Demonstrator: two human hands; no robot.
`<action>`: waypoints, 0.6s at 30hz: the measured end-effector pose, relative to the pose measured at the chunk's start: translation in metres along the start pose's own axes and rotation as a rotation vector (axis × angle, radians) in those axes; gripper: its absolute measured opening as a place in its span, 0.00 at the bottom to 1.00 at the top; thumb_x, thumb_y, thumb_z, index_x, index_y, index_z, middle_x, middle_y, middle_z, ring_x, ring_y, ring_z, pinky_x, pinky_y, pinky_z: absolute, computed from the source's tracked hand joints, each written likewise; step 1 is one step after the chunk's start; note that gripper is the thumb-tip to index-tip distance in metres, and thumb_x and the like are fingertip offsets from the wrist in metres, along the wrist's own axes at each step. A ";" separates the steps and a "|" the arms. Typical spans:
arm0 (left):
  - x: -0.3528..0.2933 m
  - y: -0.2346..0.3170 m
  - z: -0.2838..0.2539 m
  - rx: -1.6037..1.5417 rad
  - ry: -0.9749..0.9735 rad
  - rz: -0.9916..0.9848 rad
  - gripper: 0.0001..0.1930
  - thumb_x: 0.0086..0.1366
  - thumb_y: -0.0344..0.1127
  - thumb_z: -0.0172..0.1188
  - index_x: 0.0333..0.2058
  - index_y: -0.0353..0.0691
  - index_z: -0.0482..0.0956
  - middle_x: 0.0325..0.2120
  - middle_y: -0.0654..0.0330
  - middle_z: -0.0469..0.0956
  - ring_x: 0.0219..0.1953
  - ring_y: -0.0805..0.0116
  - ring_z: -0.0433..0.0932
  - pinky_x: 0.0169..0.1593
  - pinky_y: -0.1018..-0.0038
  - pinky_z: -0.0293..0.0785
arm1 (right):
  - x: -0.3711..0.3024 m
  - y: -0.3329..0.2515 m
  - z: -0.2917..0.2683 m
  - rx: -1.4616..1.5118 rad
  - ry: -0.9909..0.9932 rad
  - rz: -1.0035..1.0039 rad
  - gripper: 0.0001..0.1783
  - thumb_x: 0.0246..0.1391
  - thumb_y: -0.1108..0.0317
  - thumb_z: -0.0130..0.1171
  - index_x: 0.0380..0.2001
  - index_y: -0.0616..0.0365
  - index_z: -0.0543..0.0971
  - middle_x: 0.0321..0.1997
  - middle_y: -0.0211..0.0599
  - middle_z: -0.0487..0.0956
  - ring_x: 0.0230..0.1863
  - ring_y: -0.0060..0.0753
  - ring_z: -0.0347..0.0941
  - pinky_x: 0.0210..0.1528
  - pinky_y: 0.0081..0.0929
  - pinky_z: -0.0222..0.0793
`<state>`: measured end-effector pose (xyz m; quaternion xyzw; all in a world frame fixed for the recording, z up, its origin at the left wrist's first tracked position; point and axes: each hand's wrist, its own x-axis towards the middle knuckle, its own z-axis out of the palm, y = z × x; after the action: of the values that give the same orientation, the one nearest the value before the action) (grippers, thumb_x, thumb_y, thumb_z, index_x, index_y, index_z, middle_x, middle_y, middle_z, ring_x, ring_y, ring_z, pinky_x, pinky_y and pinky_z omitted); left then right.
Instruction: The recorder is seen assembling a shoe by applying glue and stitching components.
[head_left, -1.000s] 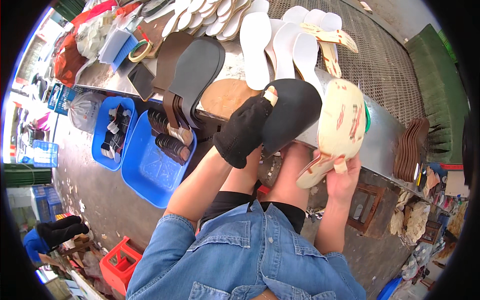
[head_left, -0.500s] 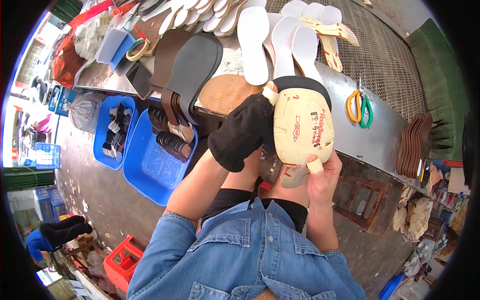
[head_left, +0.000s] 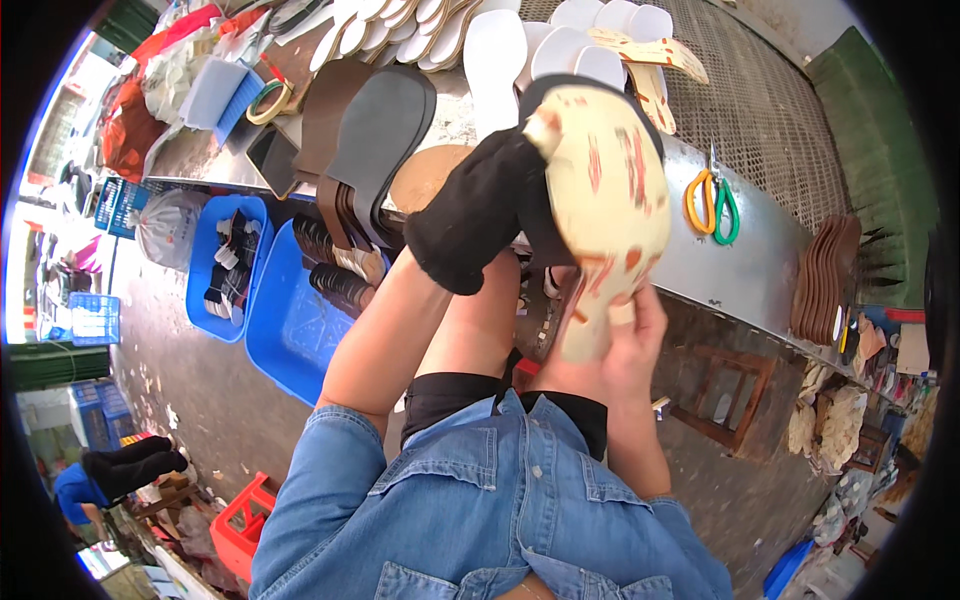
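Above my lap I hold a cream insole board (head_left: 608, 185) with red marks on its face, its wide end pointing away from me. A black upper (head_left: 543, 95) curves around the far edge and down the left side. My left hand (head_left: 475, 212), in a black glove with tape on a fingertip, grips the board and upper at the left. My bare right hand (head_left: 632, 345), one finger taped, closes on the right side of the narrow near end; motion blurs it somewhat. Fingers behind the board are hidden.
On the bench ahead lie white insoles (head_left: 494, 65), grey sole pieces (head_left: 388, 120) and scissors (head_left: 712, 208) with yellow and green handles. Brown soles (head_left: 822, 285) stack at right. Blue bins (head_left: 290, 345) sit below left, near a red stool (head_left: 240, 530). Another person (head_left: 85, 490) bends at far left.
The insole board has tilted, so its narrow near end now shows more and its wide end sits farther up. My right hand has moved slightly down and inward along its edge.
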<state>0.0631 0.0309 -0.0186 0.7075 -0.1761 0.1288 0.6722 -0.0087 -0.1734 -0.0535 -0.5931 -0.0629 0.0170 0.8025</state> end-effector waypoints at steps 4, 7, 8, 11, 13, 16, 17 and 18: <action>-0.016 0.026 0.025 -0.554 -0.064 -0.409 0.19 0.62 0.40 0.53 0.47 0.33 0.72 0.35 0.62 0.75 0.39 0.74 0.72 0.43 0.77 0.68 | 0.024 -0.026 0.003 0.011 0.031 -0.020 0.14 0.61 0.65 0.51 0.42 0.65 0.72 0.37 0.32 0.77 0.38 0.17 0.72 0.41 0.17 0.68; -0.034 0.015 0.033 -0.485 -0.021 -0.526 0.20 0.63 0.36 0.54 0.51 0.32 0.70 0.43 0.57 0.76 0.46 0.69 0.74 0.49 0.73 0.69 | 0.026 -0.036 0.019 0.031 0.036 0.015 0.14 0.61 0.67 0.51 0.46 0.65 0.68 0.41 0.40 0.78 0.40 0.20 0.73 0.42 0.18 0.69; -0.035 0.020 0.035 -0.487 -0.022 -0.532 0.20 0.63 0.36 0.54 0.51 0.32 0.70 0.43 0.57 0.76 0.46 0.69 0.74 0.49 0.73 0.69 | 0.026 -0.034 0.021 0.036 0.045 0.022 0.15 0.61 0.68 0.51 0.47 0.64 0.66 0.41 0.43 0.78 0.41 0.21 0.74 0.43 0.19 0.70; -0.040 0.030 0.037 -0.540 0.024 -0.633 0.16 0.64 0.34 0.50 0.49 0.35 0.72 0.37 0.62 0.76 0.35 0.79 0.73 0.35 0.81 0.70 | 0.024 -0.028 0.022 0.083 0.051 0.043 0.16 0.59 0.70 0.53 0.47 0.63 0.61 0.41 0.48 0.78 0.41 0.23 0.75 0.42 0.21 0.71; -0.048 0.021 0.038 -0.469 0.088 -0.607 0.15 0.65 0.34 0.50 0.48 0.35 0.73 0.37 0.62 0.76 0.35 0.78 0.73 0.37 0.80 0.71 | 0.023 -0.028 0.025 0.083 0.040 0.056 0.14 0.60 0.70 0.53 0.44 0.62 0.62 0.41 0.47 0.78 0.39 0.23 0.75 0.40 0.21 0.72; -0.051 0.020 0.040 -0.548 0.100 -0.517 0.15 0.64 0.32 0.50 0.48 0.34 0.73 0.37 0.62 0.76 0.35 0.77 0.74 0.38 0.79 0.71 | 0.021 -0.027 0.026 0.088 0.032 0.075 0.13 0.59 0.70 0.53 0.42 0.61 0.63 0.39 0.46 0.79 0.38 0.22 0.75 0.38 0.20 0.72; -0.052 0.020 0.040 -0.551 0.097 -0.519 0.15 0.64 0.32 0.50 0.48 0.34 0.73 0.37 0.62 0.76 0.35 0.77 0.74 0.38 0.79 0.71 | 0.020 -0.026 0.027 0.086 0.036 0.076 0.13 0.59 0.70 0.53 0.42 0.61 0.63 0.39 0.46 0.79 0.38 0.22 0.75 0.38 0.20 0.72; -0.054 0.020 0.038 -0.528 0.097 -0.535 0.16 0.63 0.30 0.50 0.49 0.33 0.73 0.37 0.61 0.76 0.36 0.76 0.74 0.39 0.78 0.71 | 0.020 -0.025 0.026 0.070 0.038 0.089 0.12 0.59 0.70 0.53 0.42 0.61 0.63 0.39 0.46 0.79 0.37 0.22 0.75 0.38 0.20 0.72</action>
<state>0.0041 -0.0036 -0.0253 0.5238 0.0200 -0.0679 0.8489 0.0064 -0.1537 -0.0203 -0.5671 -0.0208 0.0437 0.8223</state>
